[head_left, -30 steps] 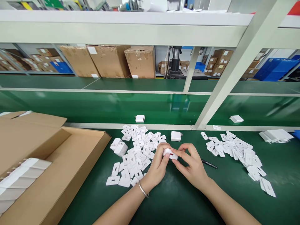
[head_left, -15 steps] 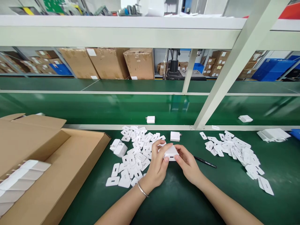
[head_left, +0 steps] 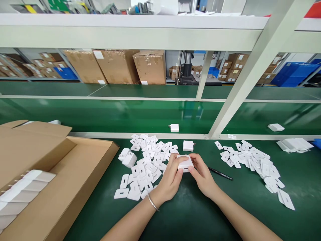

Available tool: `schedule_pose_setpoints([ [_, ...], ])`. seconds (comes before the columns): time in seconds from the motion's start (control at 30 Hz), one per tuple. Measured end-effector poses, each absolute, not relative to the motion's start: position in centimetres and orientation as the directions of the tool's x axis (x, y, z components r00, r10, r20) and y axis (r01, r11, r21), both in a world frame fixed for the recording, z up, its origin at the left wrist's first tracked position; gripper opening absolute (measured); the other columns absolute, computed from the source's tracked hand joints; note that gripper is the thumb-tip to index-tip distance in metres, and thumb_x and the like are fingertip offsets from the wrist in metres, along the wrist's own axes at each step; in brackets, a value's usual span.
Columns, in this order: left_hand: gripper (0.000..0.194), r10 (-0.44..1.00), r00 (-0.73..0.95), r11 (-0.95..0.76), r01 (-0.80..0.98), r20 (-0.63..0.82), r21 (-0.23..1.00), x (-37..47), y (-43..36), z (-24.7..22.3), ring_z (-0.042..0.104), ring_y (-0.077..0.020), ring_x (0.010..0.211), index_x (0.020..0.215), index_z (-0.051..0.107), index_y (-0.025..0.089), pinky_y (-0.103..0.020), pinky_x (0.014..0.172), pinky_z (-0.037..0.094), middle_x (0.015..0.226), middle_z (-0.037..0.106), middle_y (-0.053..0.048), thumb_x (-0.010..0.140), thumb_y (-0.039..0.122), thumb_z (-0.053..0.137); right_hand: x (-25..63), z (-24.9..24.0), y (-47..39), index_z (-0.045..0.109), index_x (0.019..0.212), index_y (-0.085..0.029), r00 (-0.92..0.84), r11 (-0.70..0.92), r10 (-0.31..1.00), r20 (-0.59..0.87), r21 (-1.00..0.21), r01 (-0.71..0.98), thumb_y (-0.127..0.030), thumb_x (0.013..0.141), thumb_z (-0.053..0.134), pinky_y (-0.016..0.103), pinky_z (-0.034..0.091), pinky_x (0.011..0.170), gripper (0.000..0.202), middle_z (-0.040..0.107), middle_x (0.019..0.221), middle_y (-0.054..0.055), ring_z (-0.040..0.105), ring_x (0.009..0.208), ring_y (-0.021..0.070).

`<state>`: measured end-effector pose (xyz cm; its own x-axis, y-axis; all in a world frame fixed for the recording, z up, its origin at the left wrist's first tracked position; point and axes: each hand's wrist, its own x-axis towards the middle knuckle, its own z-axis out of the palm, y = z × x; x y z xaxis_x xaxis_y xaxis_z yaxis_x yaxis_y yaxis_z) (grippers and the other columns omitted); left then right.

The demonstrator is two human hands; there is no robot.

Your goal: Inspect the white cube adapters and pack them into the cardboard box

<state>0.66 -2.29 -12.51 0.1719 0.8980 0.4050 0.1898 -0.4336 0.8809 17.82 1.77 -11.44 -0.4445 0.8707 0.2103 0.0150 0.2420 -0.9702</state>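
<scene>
While one white, box-shaped plastic charger (head_left: 186, 164) is being gripped above the dark green tabletop (head_left: 195, 214) by the left hand (head_left: 170, 177) and the right hand (head_left: 202, 175), the fingers of both hands are being curled closely around its sides. Two white chargers with prongs (head_left: 129, 159) are being seen together at left, and one white charger with a side plug (head_left: 188, 145) just beyond the hands. One white belt charger (head_left: 174, 127) and one white block (head_left: 276, 127) are being borne on the glossy green belt (head_left: 125, 113). White slotted plates are being spread in two heaps, a left heap (head_left: 147, 164) and a right heap (head_left: 253, 160), too overlapped for counting. One slim black pen (head_left: 220, 173) is being seen beside the right hand, its pale lettering too small to be read. Three large brown cardboard cartons (head_left: 116, 68) are being marked by white labels, likewise unreadable. Compared with a second ago, the belt charger and block are being carried further right, and the held charger is being presented broad face up.
</scene>
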Motion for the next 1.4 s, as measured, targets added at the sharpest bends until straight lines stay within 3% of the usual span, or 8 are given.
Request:
schedule_pose_setpoints([
  [0.13,0.033,0.886,0.124,-0.461,0.157,0.446,0.873,1.0,-2.2,-12.7,0.047,-0.0243,0.114,0.134,0.058,0.03,-0.041,0.099,0.044,0.115,0.047,-0.008,0.111,0.039,0.036,17.9,-11.4,1.5,0.046,0.134,-0.03,-0.446,0.188,0.878,0.175,-0.982,-0.015,-0.053,0.102,0.058,0.036,0.055,0.093,0.042,0.068,0.113,0.005,0.067,0.101,0.021],
  [0.4,0.03,0.869,0.077,-0.496,0.119,0.49,0.86,1.1,-2.2,-12.7,0.049,-0.0228,0.107,0.13,0.065,0.032,-0.037,0.093,0.046,0.11,0.05,-0.006,0.11,0.038,0.044,17.9,-11.1,1.5,0.055,0.128,-0.029,-0.487,0.209,0.85,0.202,-0.977,-0.041,-0.052,0.103,0.056,0.034,0.054,0.095,0.035,0.069,0.124,0.006,0.067,0.114,0.0223],
  [0.77,0.038,0.887,0.107,-0.459,0.123,0.448,0.88,0.6,-1.8,-12.6,0.052,-0.024,0.11,0.132,0.066,0.028,-0.04,0.097,0.046,0.114,0.054,-0.008,0.11,0.045,0.04,18.1,-11.4,1.8,0.058,0.127,-0.027,-0.439,0.239,0.875,0.203,-0.971,0.029,-0.055,0.098,0.062,0.034,0.055,0.087,0.04,0.072,0.112,0.007,0.069,0.095,0.0213],
  [0.9,0.035,0.89,0.091,-0.456,0.12,0.448,0.882,0.6,-1.5,-12.7,0.054,-0.0222,0.104,0.125,0.07,0.027,-0.036,0.091,0.046,0.108,0.055,-0.007,0.111,0.04,0.041,18.1,-11.5,1.8,0.059,0.124,-0.025,-0.419,0.235,0.889,0.185,-0.969,0.071,-0.055,0.096,0.065,0.035,0.057,0.083,0.041,0.073,0.099,0.006,0.069,0.088,0.0217],
  [1.13,0.037,0.869,0.06,-0.493,0.18,0.491,0.851,0.5,-1.3,-13.0,0.055,-0.0213,0.094,0.116,0.073,0.023,-0.035,0.083,0.047,0.098,0.056,-0.006,0.109,0.044,0.044,17.9,-11.3,1.7,0.06,0.118,-0.026,-0.434,0.234,0.883,0.175,-0.969,0.085,-0.058,0.099,0.057,0.035,0.057,0.079,0.038,0.074,0.095,0.005,0.07,0.085,0.0219],
  [1.27,0.038,0.881,0.08,-0.472,0.15,0.466,0.869,0.5,-1.4,-12.9,0.056,-0.0225,0.101,0.125,0.07,0.024,-0.037,0.089,0.047,0.106,0.057,-0.008,0.109,0.046,0.042,17.9,-11.0,1.8,0.063,0.115,-0.025,-0.413,0.22,0.893,0.177,-0.974,0.058,-0.056,0.098,0.061,0.033,0.057,0.077,0.036,0.075,0.094,0.005,0.071,0.084,0.0216],
  [1.4,0.042,0.902,0.212,-0.408,0.139,0.376,0.902,0.2,-1.3,-12.3,0.056,-0.0249,0.114,0.141,0.058,0.027,-0.042,0.101,0.046,0.121,0.057,-0.01,0.11,0.048,0.038,17.9,-11.3,2.2,0.064,0.112,-0.024,-0.38,0.171,0.914,0.141,-0.984,0.045,-0.06,0.097,0.059,0.033,0.058,0.069,0.04,0.071,0.079,0.002,0.068,0.072,0.0204],
])
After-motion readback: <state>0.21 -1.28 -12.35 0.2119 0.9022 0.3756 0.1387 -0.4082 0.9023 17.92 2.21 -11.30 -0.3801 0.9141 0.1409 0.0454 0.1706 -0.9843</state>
